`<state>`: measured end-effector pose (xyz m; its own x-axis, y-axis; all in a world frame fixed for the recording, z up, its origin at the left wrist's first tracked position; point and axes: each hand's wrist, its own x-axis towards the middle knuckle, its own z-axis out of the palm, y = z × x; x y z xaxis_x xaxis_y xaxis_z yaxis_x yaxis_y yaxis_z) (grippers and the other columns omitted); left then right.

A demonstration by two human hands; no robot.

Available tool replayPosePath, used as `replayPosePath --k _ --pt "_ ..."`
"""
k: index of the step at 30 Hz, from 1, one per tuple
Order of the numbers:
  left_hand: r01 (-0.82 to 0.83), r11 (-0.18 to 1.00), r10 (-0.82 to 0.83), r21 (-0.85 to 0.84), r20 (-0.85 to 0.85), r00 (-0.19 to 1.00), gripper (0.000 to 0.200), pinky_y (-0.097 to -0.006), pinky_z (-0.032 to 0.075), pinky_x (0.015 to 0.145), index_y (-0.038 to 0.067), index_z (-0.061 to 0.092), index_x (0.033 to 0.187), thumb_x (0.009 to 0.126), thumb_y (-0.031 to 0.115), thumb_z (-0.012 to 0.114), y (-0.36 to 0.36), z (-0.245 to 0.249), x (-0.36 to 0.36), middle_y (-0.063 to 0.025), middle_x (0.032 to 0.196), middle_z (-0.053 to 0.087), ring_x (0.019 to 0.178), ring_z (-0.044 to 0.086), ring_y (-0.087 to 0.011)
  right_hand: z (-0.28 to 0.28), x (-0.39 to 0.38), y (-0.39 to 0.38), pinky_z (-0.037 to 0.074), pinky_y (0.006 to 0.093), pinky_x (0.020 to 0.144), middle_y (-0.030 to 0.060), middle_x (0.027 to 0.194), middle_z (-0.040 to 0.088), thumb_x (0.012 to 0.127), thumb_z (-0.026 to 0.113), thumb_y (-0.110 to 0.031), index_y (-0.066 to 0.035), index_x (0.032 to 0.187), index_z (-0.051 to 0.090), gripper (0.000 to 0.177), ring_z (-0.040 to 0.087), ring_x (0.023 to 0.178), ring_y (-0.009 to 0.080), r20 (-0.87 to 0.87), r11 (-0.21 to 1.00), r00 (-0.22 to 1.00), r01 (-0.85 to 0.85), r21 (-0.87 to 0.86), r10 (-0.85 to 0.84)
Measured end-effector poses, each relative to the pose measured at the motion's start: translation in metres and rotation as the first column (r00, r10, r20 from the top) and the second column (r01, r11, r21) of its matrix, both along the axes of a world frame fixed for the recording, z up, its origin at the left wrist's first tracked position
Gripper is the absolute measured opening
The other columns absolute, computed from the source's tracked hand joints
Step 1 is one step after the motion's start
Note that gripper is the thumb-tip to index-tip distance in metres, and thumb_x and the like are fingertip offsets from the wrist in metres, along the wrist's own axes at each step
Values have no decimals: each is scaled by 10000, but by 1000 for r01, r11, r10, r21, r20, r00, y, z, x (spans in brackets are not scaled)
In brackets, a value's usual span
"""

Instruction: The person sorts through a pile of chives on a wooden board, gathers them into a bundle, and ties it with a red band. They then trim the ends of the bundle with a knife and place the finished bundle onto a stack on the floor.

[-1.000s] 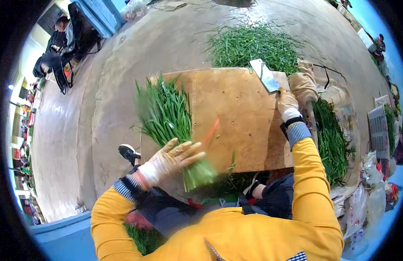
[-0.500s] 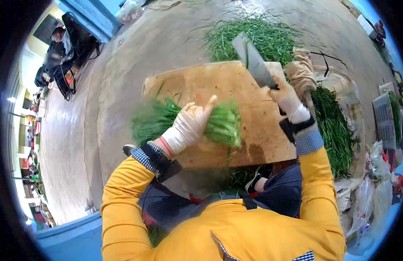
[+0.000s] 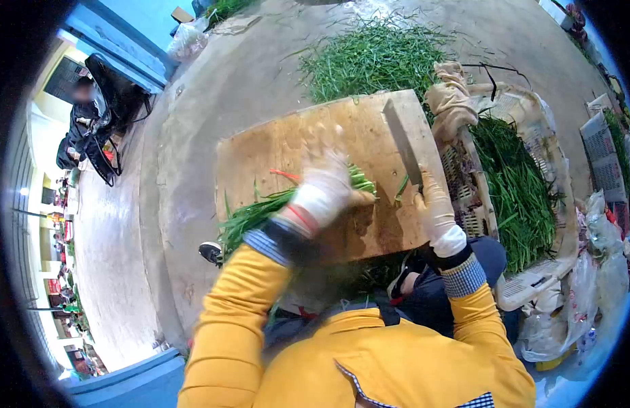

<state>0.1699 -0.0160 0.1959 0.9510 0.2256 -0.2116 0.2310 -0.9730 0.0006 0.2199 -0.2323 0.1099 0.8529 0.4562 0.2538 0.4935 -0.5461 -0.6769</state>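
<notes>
My gloved right hand (image 3: 435,209) is closed round the handle of a cleaver (image 3: 402,139). Its blade points away from me over the right part of a wooden board (image 3: 260,153). My gloved left hand (image 3: 325,178) is smeared by motion above a bunch of long green leafy stalks (image 3: 253,219). It hides the middle of the bunch, and its grip does not show clearly. Pale cut ends stick out to the right of the hand. A small green scrap (image 3: 402,187) lies near the cleaver, and a red strip (image 3: 285,175) is beside the bunch.
Loose green stalks (image 3: 372,61) are heaped on the floor beyond the board. At right stands a plastic basket (image 3: 529,285) of greens, with a beige cloth (image 3: 451,98) at its corner. Plastic bags (image 3: 593,251) lie farther right. A person (image 3: 83,115) sits at far left.
My left hand has shifted right and blurred over the bunch, which now looks lower and less spread out. The cleaver has come down and nearer to me, its blade now edge-on.
</notes>
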Motion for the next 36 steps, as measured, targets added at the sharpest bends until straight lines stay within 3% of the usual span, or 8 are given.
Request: replayPosePath --k 5,10,12,14,22,25,28,36 --pt "-191 973 194 125 -10 981 1384 -591 102 1080 100 -99 1458 520 590 793 -47 -56 -5 -330 1470 5 1373 54 -469 -5 -8 11 483 337 702 186 940 617 815 518 27 -17 1342 420 538 600 746 255 199 984 980 -25 174 -11" --pt "-162 953 120 255 175 977 1211 -596 300 996 102 -49 1465 660 592 712 22 -85 13 -289 1429 260 1294 336 -410 31 -9 3 427 297 837 180 1123 554 807 458 86 2 1361 383 566 548 961 222 -291 952 954 26 305 67" --pt "-187 939 210 -288 51 976 1105 -418 382 957 -5 203 1378 635 640 707 59 -66 20 -268 1247 455 1185 462 -361 15 -6 -2 380 298 978 190 1278 505 807 442 87 32 1355 377 555 505 1165 232 -335 927 936 25 373 110" --pt "-252 843 237 -476 -92 967 1102 -344 418 947 -77 349 1318 596 671 712 90 -63 28 -262 1162 547 1138 517 -344 21 -7 -6 430 292 852 176 1112 556 794 452 92 -1 1358 393 575 550 970 217 -205 940 977 12 340 62" --pt "-292 945 230 -146 -337 913 1089 -363 435 932 -92 389 1277 502 537 826 89 -60 50 -278 1172 543 1089 549 -360 33 -17 19 482 379 791 196 1048 599 792 497 52 -76 1367 401 597 606 895 317 -176 962 972 -111 250 158" --pt "-93 945 45 -313 -158 986 1030 -348 495 801 -131 409 1237 577 583 748 68 -63 26 -244 995 618 944 616 -326 37 -27 39 481 393 805 208 1035 593 804 509 23 -97 1365 406 583 600 906 334 -95 946 960 -238 221 263" --pt "8 999 -19 47 230 973 960 -363 513 716 -140 415 1220 601 511 754 40 -77 -2 -192 878 625 818 633 -303 22 -39 46 487 392 785 222 1009 584 810 528 -5 -29 1319 415 522 591 900 355 -179 967 952 -232 110 249" --pt "-51 995 61 -87 123 991 833 -378 523 725 -73 497 1148 595 491 759 45 -76 -2 -170 879 646 825 644 -311 -2 -70 51 498 379 751 214 991 587 898 521 -186 19 1180 486 350 593 877 359 -111 981 975 -195 2 194"
